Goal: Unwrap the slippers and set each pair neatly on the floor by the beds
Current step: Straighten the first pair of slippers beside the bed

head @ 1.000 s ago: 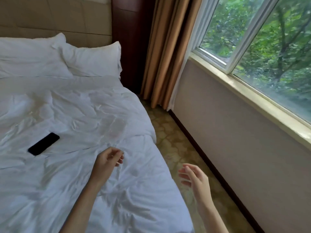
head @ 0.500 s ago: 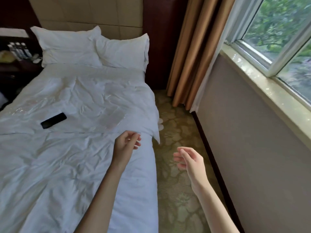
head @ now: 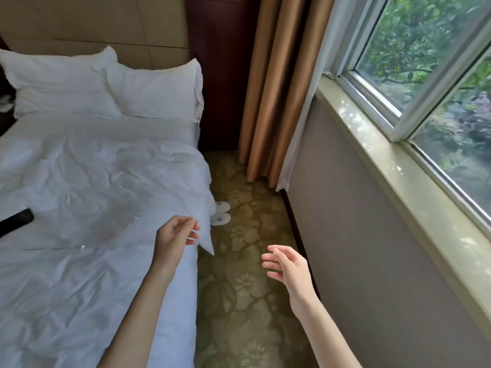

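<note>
A pair of white slippers (head: 221,213) sits side by side on the patterned carpet, right against the bed's side, partly hidden under the hanging duvet corner. My left hand (head: 174,239) hovers over the bed's right edge, fingers loosely curled and apart, holding nothing. My right hand (head: 288,265) is raised above the carpet, open with fingers spread, also holding nothing. Both hands are nearer to me than the slippers.
The bed (head: 87,213) with a rumpled white duvet and two pillows (head: 106,83) fills the left. A black phone (head: 14,221) lies on the duvet. A narrow carpet aisle (head: 247,301) runs between bed and wall (head: 372,248); tan curtains (head: 276,88) and a window sill (head: 398,166) stand to the right.
My view has dropped and shifted along the aisle, bringing the slippers beside the bed into sight. Both hands stay raised and holding nothing, drifting slightly forward.
</note>
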Motion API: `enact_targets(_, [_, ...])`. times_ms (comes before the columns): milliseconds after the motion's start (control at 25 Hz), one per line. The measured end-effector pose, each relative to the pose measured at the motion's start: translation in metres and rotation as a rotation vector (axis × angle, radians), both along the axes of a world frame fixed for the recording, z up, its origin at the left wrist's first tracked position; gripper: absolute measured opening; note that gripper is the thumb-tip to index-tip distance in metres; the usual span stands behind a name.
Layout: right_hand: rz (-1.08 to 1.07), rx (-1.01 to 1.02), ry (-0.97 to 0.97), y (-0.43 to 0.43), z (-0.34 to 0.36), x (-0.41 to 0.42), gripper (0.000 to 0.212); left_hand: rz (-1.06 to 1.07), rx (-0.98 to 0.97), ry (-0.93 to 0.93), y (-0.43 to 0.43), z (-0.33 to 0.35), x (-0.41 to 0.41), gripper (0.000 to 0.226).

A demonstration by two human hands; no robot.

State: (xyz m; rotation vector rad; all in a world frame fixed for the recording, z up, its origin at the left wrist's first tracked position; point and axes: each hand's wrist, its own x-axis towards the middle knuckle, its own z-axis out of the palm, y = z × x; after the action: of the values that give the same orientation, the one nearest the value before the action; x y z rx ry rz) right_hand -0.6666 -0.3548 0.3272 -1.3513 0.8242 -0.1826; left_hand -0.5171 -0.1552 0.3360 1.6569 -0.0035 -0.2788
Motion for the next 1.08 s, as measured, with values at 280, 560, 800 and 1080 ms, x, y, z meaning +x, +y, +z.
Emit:
enact_targets(280, [0.214, 0.005, 0.062, -0.121, -0.033, 0.108, 0.018, 0.17, -0.02, 0.113, -0.11, -0.033, 0.071, 0.011])
enact_targets(560, [0.415, 0.014, 0.185, -0.22, -0.076, 0.237, 0.017, 0.338, 0.012, 0.36, -0.189, -0.103, 0.139, 0.011])
enact_targets(800, [0.462, -0.008, 0.318, -0.253, -0.164, 0.368, 0.018, 0.32, 0.031, 0.453, -0.222, -0.177, 0.279, 0.008])
enact_targets(1080, [0.519, -0.044, 0.362, -0.272, -0.304, 0.524, 0.016, 0.22, 0.097, 0.48, -0.275, -0.314, 0.434, 0.009])
